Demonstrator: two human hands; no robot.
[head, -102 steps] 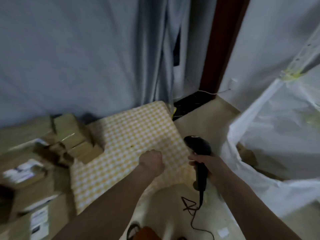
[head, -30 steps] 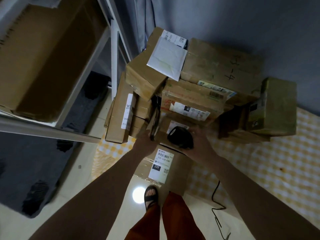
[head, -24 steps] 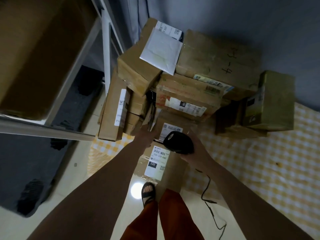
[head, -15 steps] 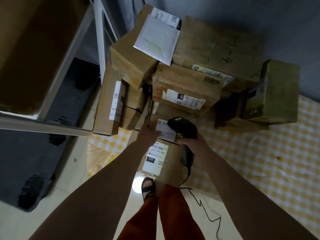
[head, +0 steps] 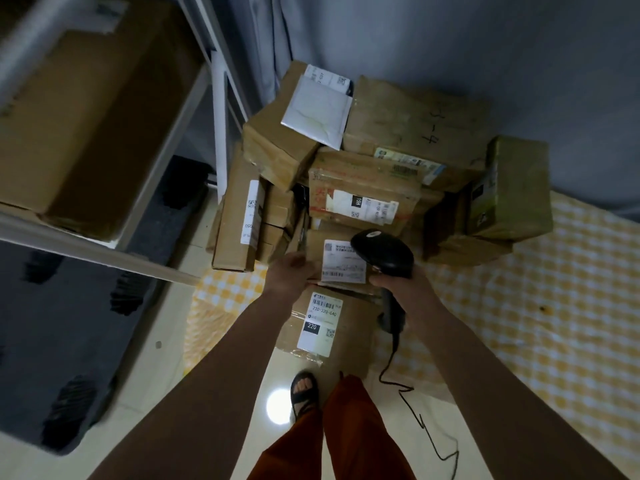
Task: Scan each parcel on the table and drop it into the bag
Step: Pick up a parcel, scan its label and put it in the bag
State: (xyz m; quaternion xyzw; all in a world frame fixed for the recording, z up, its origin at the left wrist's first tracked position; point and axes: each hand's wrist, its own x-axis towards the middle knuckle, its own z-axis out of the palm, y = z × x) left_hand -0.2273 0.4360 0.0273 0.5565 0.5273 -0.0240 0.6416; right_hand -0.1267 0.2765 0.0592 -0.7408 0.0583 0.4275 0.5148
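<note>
Gripping parcel (head: pixel 313 251) edge, scanner (head: pixel 382 254) overhead

The boxes (head: pixel 363 188) are brown cardboard, dull and a bit crinkly, some with shiny clear tape. Their labels (head: pixel 320 320) are smooth white paper. The scanner (head: pixel 382 252) is black plastic with a soft shine. A checked yellow cloth (head: pixel 519 323) covers the worktop. The floor (head: pixel 221 427) is glossy tile. The shelf (head: pixel 218 109) is white painted metal.
</note>
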